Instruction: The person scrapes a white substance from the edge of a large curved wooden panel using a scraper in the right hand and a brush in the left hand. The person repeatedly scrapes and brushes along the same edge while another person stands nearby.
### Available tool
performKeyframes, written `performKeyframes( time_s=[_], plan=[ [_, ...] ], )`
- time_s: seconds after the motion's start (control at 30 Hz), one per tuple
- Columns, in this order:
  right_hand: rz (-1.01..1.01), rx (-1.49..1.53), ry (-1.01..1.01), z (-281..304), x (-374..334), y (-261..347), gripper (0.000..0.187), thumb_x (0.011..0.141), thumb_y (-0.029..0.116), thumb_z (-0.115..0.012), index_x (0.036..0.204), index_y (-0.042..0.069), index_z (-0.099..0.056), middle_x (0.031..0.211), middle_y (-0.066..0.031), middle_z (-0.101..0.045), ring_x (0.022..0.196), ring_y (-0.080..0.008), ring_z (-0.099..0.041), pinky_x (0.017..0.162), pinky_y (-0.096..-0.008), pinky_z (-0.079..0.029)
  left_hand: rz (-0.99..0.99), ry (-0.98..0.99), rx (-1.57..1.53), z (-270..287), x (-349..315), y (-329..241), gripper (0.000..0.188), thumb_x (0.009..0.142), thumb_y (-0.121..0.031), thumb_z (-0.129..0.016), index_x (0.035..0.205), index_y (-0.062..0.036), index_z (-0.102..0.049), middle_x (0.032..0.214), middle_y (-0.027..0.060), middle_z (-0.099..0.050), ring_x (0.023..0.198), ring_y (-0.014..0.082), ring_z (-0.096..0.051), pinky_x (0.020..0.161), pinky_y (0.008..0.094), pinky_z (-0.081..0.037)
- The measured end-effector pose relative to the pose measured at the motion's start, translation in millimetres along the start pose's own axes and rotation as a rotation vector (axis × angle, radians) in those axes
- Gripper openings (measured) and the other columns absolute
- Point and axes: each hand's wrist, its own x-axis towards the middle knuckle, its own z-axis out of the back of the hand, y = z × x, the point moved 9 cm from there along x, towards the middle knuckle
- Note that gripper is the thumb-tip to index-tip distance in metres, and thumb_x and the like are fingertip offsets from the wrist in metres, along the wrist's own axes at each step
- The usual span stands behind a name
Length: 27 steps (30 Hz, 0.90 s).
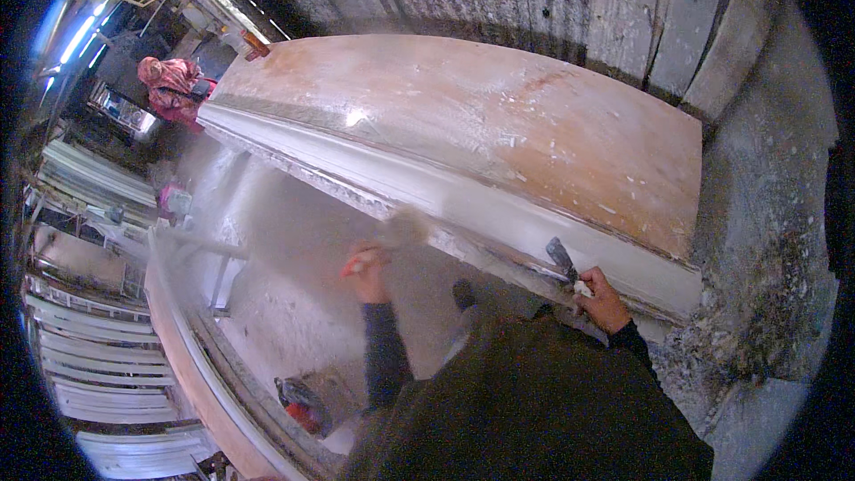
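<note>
My left hand (367,278) is closed around a red-handled tool (353,265), smeared by motion. A blurred pale tuft (406,227) shows beside that hand, over the near edge of the bench. In my right hand (606,305), closed fingers grip a small tool with a dark flat head (559,254) and a pale handle; its exact kind I cannot tell. That hand is at the near edge of a long white moulding strip (356,158), toward its right end. The strip runs lengthwise along the front of a broad wooden tabletop (427,93).
White crumbs lie on the tabletop. A person in red (174,89) is at its far left end. Corrugated sheets (499,0) stand behind it. A second long bench edge (191,338) curves at lower left, near racked white strips (107,361). A red-and-dark object (303,408) lies below.
</note>
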Motion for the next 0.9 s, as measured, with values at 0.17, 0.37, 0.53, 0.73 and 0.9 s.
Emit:
performKeyframes(
  time_s=[0.17,0.37,0.53,0.73,0.9],
  plan=[
    [0.017,-0.027,0.017,-34.3,28.4,59.4,0.028,0.076,-0.004,-0.051,0.097,0.007,-0.036,0.097,-0.0069,-0.05,0.075,-0.0101,-0.048,0.055,-0.0254,-0.044,-0.039,0.123,-0.104,-64.6,27.1,-12.3,0.008,0.069,-0.005,-0.056,0.076,-0.0029,-0.058,0.078,0.0053,-0.057,0.072,0.0131,-0.053,0.065,0.0273,-0.045],
    [-0.035,-0.136,-0.032,-91.0,85.4,102.3,0.026,0.079,0.011,-0.056,0.1,0.006,-0.042,0.099,-0.0081,-0.052,0.087,-0.0168,-0.05,0.075,-0.0319,-0.043,-0.093,-0.201,-0.046,123.3,187.1,46.3,0.013,0.07,0.002,-0.053,0.082,-0.0032,-0.053,0.081,0.0072,-0.054,0.074,0.0149,-0.052,0.062,0.0227,-0.043],
    [0.12,-0.221,0.093,-179.5,136.3,152.1,0.03,0.081,0.021,-0.057,0.105,0.006,-0.047,0.104,-0.0088,-0.052,0.096,-0.0218,-0.051,0.086,-0.0351,-0.038,-0.442,-0.164,0.845,189.1,221.1,-5.8,0.021,0.071,0.001,-0.057,0.091,-0.0047,-0.051,0.089,0.0075,-0.054,0.083,0.0181,-0.051,0.069,0.0271,-0.044],
    [-0.237,-0.121,0.149,-243.5,182.4,164.2,0.031,0.081,0.022,-0.056,0.106,0.007,-0.048,0.103,-0.0094,-0.054,0.095,-0.0219,-0.053,0.079,-0.0331,-0.043,0.169,-0.108,-0.639,195.2,216.6,98.8,0.015,0.078,-0.018,-0.051,0.081,-0.0042,-0.057,0.086,0.0058,-0.054,0.083,0.0214,-0.051,0.076,0.0336,-0.042],
    [0.143,-0.38,-0.054,-254.2,202.2,165.6,0.032,0.08,0.024,-0.056,0.106,0.008,-0.047,0.098,-0.0109,-0.057,0.089,-0.023,-0.056,0.069,-0.0333,-0.046,-0.002,0.153,0.262,158.2,203.4,111.1,0.011,0.07,-0.006,-0.059,0.08,-0.0039,-0.056,0.085,0.007,-0.054,0.082,0.0215,-0.052,0.076,0.0304,-0.041]
  ],
)
